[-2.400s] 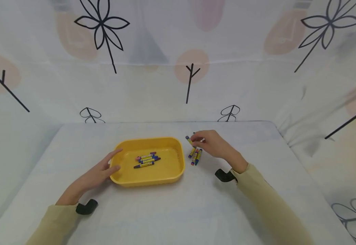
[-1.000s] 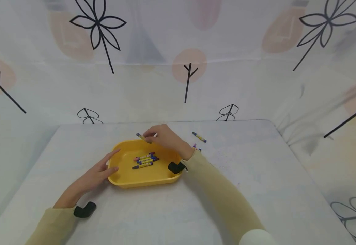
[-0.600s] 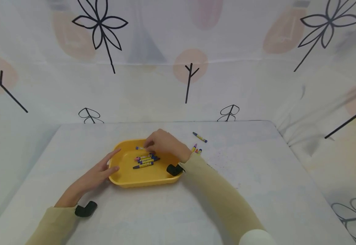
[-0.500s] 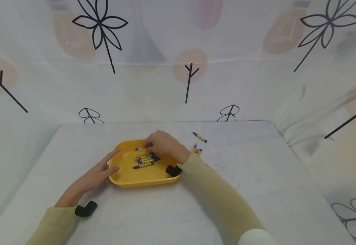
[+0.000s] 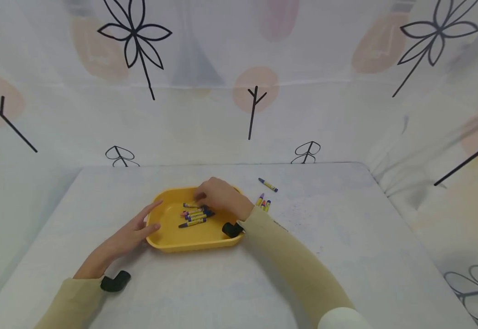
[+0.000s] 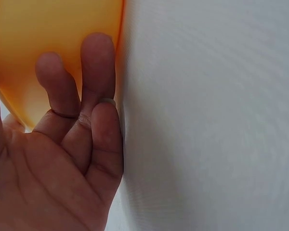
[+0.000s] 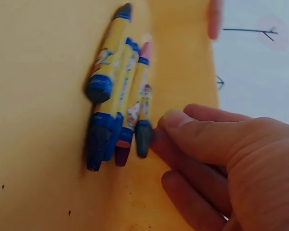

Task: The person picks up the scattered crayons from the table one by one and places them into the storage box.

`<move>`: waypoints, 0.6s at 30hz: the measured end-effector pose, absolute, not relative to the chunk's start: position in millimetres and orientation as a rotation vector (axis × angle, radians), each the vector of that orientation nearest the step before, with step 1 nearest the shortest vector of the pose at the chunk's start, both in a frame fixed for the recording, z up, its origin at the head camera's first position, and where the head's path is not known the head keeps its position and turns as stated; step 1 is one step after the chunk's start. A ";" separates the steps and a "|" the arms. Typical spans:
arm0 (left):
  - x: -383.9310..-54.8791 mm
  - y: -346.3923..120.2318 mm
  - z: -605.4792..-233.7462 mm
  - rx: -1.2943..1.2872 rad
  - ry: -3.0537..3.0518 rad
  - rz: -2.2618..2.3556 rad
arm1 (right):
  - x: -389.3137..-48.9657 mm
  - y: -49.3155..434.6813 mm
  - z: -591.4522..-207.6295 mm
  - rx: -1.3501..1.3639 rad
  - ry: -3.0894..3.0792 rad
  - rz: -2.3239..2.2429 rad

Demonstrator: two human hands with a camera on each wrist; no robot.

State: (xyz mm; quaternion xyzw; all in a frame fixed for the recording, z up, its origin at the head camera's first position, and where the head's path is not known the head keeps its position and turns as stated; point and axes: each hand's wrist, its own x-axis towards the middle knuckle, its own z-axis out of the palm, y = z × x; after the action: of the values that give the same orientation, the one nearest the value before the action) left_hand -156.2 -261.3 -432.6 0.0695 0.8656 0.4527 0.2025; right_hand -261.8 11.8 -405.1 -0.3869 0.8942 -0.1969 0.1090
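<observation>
A yellow tray [image 5: 193,246] rests on the table with several crayons [image 5: 192,222] lying side by side in it. My left hand [image 5: 133,230] holds its left end, thumb and index finger over the rim, other fingers bent against the outer wall in the left wrist view. Inside the tray, my right hand [image 5: 220,196] is at the far side of the row. In the right wrist view, its fingertips [image 7: 173,118] are right beside a dark green crayon [image 7: 143,137], which lies along the other crayons and is not between thumb and finger.
Right of the tray, a blue crayon [image 5: 268,185] lies alone on the white table [image 5: 346,219]. Closer to the right sleeve [image 5: 292,265] are a purple crayon [image 5: 260,199] and two others, partly covered by the forearm. A patterned cloth [image 5: 304,105] hangs behind the table.
My right hand picked up a crayon right of the tray, carried it left and lowered it into the tray, then shifted it toward the row. My left hand stayed on the tray's end.
</observation>
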 end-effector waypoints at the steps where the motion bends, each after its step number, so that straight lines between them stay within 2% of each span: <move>1: -156.1 -261.3 -432.7 0.198 2.412 1.270 | -262.4 13.1 -405.9 -1.129 2.609 -0.652; 10: -156.5 -262.5 -434.7 0.222 2.422 1.262 | -261.3 32.0 -393.4 -0.963 2.464 -1.107; 18: -155.5 -261.8 -433.5 0.211 2.438 1.252 | -260.3 84.0 -378.7 -0.991 2.579 -1.214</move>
State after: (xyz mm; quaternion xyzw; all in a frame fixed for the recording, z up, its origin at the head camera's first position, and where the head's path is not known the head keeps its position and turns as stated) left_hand -155.5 -261.8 -433.5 0.0754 0.8698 0.4467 0.1952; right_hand -260.3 84.0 -378.7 -0.3277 0.8530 -0.4014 0.0617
